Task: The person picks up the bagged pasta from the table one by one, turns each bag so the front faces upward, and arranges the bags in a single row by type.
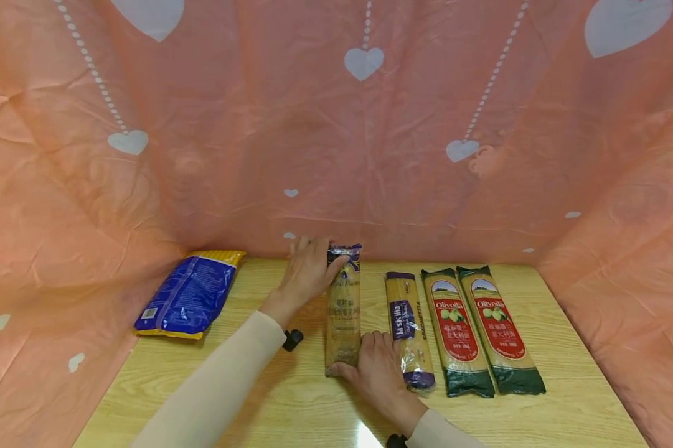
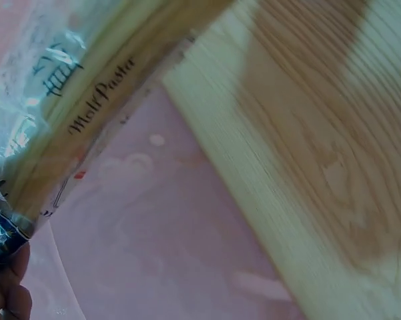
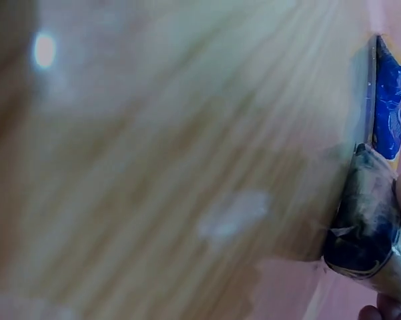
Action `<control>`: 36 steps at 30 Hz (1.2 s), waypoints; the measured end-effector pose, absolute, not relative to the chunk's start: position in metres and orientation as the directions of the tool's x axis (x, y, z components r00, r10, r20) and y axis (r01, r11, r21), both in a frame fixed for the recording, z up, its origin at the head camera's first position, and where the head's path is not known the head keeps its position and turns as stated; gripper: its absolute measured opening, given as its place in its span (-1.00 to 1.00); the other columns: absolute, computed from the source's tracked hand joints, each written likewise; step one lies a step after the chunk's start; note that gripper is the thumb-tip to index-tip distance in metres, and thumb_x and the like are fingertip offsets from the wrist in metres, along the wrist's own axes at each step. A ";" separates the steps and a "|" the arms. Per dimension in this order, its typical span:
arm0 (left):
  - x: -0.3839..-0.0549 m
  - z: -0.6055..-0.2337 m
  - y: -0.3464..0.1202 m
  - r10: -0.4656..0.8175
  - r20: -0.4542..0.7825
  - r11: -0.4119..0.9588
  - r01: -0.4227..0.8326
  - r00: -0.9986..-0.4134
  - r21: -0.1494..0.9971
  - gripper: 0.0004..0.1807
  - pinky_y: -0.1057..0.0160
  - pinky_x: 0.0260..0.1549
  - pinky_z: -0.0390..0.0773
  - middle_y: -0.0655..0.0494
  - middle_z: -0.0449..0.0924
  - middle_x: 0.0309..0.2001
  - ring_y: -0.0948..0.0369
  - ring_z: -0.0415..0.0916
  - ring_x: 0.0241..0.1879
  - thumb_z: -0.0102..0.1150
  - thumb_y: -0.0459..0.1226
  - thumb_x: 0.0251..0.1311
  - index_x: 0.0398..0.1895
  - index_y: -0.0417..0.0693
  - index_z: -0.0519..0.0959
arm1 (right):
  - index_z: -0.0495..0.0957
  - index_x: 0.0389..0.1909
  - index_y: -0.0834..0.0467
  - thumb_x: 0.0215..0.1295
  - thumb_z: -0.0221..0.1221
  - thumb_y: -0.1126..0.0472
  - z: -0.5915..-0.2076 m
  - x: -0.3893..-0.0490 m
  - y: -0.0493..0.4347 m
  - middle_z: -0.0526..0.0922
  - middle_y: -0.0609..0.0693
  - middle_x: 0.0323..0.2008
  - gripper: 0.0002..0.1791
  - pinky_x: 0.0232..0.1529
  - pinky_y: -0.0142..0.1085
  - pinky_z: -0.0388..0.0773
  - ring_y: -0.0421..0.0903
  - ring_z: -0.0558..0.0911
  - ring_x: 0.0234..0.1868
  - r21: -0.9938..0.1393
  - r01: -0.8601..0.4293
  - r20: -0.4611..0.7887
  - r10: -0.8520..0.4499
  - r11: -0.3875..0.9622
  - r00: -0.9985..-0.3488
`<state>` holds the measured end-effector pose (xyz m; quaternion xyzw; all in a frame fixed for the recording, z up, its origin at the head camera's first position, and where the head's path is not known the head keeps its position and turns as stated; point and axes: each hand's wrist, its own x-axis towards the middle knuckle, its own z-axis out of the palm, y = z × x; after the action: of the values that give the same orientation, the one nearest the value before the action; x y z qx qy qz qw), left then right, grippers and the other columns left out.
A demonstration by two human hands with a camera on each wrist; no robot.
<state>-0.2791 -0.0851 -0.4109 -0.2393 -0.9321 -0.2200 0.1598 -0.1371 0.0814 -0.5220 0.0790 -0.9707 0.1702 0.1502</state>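
A clear pack of spaghetti (image 1: 344, 311) with a dark purple top end stands lengthwise before me in the head view. At its far end my left hand (image 1: 308, 270) grips it, thumb across the front. My right hand (image 1: 378, 373) holds the near end, with the thumb at the lower left corner and fingers along the right side. In the left wrist view the spaghetti pack (image 2: 93, 100) crosses the upper left, fingertips (image 2: 12, 290) at its dark end. The right wrist view shows a dark pack end (image 3: 363, 233) beside part of a hand.
Right of the hands lie a purple-banded spaghetti pack (image 1: 409, 330) and two green-ended Olivoila packs, one (image 1: 456, 336) beside the other (image 1: 501, 330). A blue and yellow bag (image 1: 187, 295) lies at the left edge of the wooden table (image 1: 571, 354). Pink cloth (image 1: 314, 155) surrounds it.
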 end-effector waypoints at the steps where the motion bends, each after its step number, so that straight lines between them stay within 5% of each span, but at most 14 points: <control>1: -0.280 -0.412 -0.084 0.382 0.412 0.805 0.517 -0.827 0.291 -0.43 -0.12 0.12 0.25 -0.05 0.64 0.03 -0.06 0.33 0.06 0.01 0.15 0.58 0.28 -0.12 0.48 | 0.45 -0.34 0.20 0.00 0.48 -0.43 -0.522 -0.137 0.082 0.42 0.01 -0.38 -0.23 -0.19 -0.13 0.27 0.01 0.41 -0.24 -0.307 -0.202 0.317 -0.100 0.930 -0.943; 7: -0.285 -0.421 -0.079 0.419 0.438 0.842 0.521 -0.795 0.140 -0.53 -0.09 0.12 0.32 0.01 0.54 -0.14 -0.03 0.35 -0.05 -0.10 0.11 0.64 0.08 -0.11 0.52 | 0.46 -0.36 0.19 0.01 0.50 -0.39 -0.522 -0.136 0.083 0.44 0.00 -0.39 -0.26 -0.18 -0.14 0.28 -0.02 0.40 -0.27 -0.319 -0.181 0.287 -0.087 0.930 -0.954; 18: -0.299 -0.440 -0.064 0.392 0.370 0.854 0.482 -0.842 0.193 -0.58 0.03 -0.14 0.08 -0.01 0.33 -0.32 -0.01 0.17 -0.20 -0.08 0.06 0.64 -0.14 -0.13 0.45 | 0.48 -0.38 0.24 -0.01 0.56 -0.29 -0.504 -0.128 0.091 0.51 0.05 -0.39 -0.30 -0.26 -0.10 0.34 0.01 0.44 -0.29 -0.320 -0.137 0.213 -0.070 0.937 -0.975; 36: -0.322 -0.473 -0.042 0.412 0.132 0.877 0.432 -0.902 0.212 -0.52 0.04 -0.09 0.16 0.07 0.38 -0.24 0.04 0.21 -0.15 -0.22 0.15 0.66 0.00 -0.05 0.47 | 0.44 -0.48 0.15 0.07 0.47 -0.36 -0.499 -0.131 0.095 0.52 0.07 -0.43 -0.33 -0.26 -0.06 0.31 0.08 0.52 -0.28 -0.323 -0.101 0.068 -0.084 0.941 -0.994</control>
<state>-0.3224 -0.0425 -0.4729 -0.2179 -0.9678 -0.1189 0.0414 -0.1313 0.0949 -0.4988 0.0470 -0.9848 0.1653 0.0267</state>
